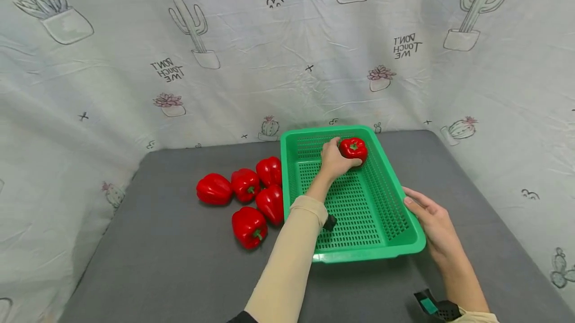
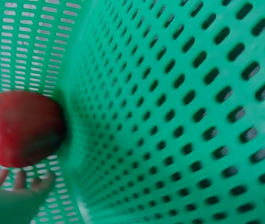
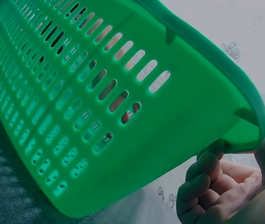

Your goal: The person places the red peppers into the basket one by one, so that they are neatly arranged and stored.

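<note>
A green plastic basket (image 1: 355, 253) with slotted walls stands on the grey table. Inside, at its far end, one red bell pepper (image 1: 354, 149) sits near the corner between the walls. My left hand (image 1: 336, 162) reaches into the basket with thumb and fingers spread around this pepper (image 2: 27, 128). In the left wrist view a small gap shows between the fingertips (image 2: 20, 179) and the pepper; whether the thumb touches it I cannot tell. At the basket's right side, my right hand (image 1: 433, 220) grips the rim, its fingers curled below the edge (image 3: 258, 107).
Several red bell peppers (image 1: 214, 189) lie on the grey table (image 1: 179, 263) to the left of the basket, the nearest two against or close to its wall. A pale curtain (image 1: 269, 63) printed with cactus drawings hangs behind the table and along its sides.
</note>
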`<action>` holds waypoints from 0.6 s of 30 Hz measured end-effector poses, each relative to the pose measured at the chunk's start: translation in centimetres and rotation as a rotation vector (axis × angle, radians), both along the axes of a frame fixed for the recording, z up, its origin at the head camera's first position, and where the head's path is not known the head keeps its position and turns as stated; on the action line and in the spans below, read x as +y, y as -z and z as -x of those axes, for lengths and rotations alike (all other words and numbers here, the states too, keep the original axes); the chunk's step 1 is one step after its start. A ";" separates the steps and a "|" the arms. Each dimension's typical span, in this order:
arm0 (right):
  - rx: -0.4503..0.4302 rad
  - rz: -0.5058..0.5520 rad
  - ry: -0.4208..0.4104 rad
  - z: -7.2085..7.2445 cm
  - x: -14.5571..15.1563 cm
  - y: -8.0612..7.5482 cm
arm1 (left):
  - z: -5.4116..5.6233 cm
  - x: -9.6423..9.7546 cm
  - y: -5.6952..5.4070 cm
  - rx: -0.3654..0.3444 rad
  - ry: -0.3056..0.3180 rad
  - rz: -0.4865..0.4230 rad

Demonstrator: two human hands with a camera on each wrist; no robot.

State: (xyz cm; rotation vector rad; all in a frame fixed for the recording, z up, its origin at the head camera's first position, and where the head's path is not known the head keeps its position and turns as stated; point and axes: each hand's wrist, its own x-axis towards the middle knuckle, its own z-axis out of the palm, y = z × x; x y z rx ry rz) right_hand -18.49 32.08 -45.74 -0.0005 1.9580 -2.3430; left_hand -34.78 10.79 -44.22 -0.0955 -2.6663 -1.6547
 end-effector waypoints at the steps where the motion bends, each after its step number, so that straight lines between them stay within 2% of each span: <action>1: -0.003 0.002 -0.003 0.0 0.0 0.0 | -0.1 0.1 -0.4 -0.011 0.003 0.037; 5: -0.008 0.022 -0.018 -0.1 -0.2 -0.1 | -0.7 0.1 -1.9 -0.069 0.054 0.232; 8: -0.014 0.026 -0.021 -0.2 -0.3 0.0 | -1.3 0.0 -3.3 -0.085 0.142 0.406; 11: -0.019 0.014 -0.015 -0.3 -0.4 0.1 | -1.9 -0.1 -4.6 -0.063 0.232 0.533; 15: -0.014 0.012 -0.015 -0.4 -0.4 0.2 | -2.8 -0.9 -5.9 -0.051 0.280 0.579; 18: -0.004 0.023 -0.021 -0.6 -0.6 0.4 | -3.2 -2.0 -6.3 -0.051 0.281 0.555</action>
